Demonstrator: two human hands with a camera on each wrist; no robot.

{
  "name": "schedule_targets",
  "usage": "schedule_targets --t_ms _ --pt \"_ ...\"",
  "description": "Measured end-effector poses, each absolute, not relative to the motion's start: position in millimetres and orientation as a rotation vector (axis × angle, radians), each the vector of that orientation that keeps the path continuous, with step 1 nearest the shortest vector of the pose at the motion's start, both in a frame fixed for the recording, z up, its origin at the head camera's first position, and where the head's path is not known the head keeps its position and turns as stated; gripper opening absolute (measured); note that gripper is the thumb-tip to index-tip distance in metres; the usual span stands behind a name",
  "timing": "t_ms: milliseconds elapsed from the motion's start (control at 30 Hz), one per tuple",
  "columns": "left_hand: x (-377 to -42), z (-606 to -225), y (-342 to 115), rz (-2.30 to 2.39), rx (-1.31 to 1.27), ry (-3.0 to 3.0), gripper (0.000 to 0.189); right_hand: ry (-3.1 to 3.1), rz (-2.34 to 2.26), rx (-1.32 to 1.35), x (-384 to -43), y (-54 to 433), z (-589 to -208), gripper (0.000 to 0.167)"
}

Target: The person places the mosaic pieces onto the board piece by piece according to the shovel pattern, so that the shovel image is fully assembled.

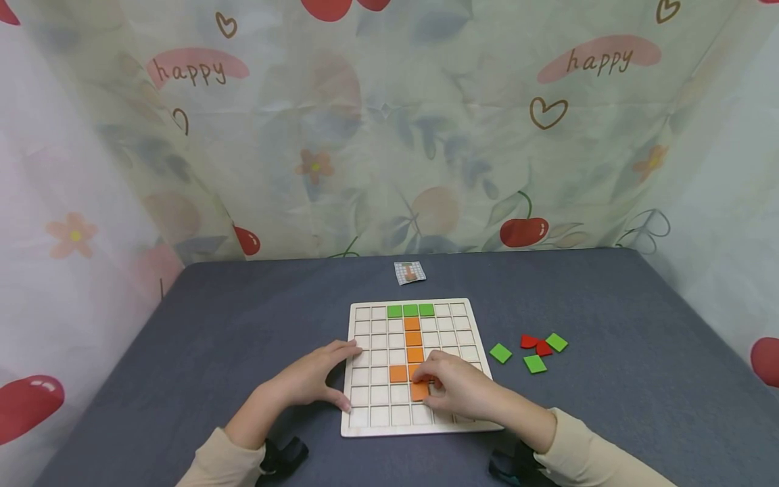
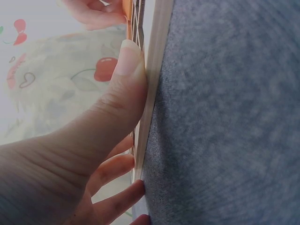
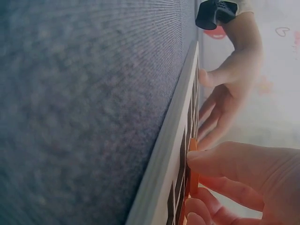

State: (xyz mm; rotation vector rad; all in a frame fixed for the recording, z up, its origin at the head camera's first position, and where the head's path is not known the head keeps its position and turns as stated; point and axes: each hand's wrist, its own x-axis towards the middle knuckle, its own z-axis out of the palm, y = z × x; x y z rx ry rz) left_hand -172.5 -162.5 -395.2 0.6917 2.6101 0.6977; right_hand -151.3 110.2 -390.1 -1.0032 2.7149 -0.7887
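A white gridded board (image 1: 379, 414) lies on the table. Its top row has 3 green tiles (image 1: 410, 310), with several orange tiles (image 1: 414, 338) in a column below the middle one. Another orange tile (image 1: 397, 374) sits left of the column's lower part. My right hand (image 1: 458, 385) pinches an orange tile (image 1: 420, 391) at the column's lower end; in the right wrist view that tile (image 3: 193, 180) stands up from the grid, against the thumb. My left hand (image 1: 313, 375) rests at the board's left edge, thumb and fingers spread, thumb (image 2: 129, 70) on the rim.
Right of the board lie loose green tiles (image 1: 535, 364) and red tiles (image 1: 529, 341). A small printed card (image 1: 410, 272) lies behind the board on the dark grey table (image 1: 255, 304). Patterned curtains (image 1: 389, 135) enclose the table's back and sides.
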Motion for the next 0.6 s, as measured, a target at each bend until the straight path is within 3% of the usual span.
schedule_targets --t_ms 600 --pt "-172 -396 -163 0.71 0.713 2.604 0.091 2.726 -0.828 -0.93 -156 122 -384 0.022"
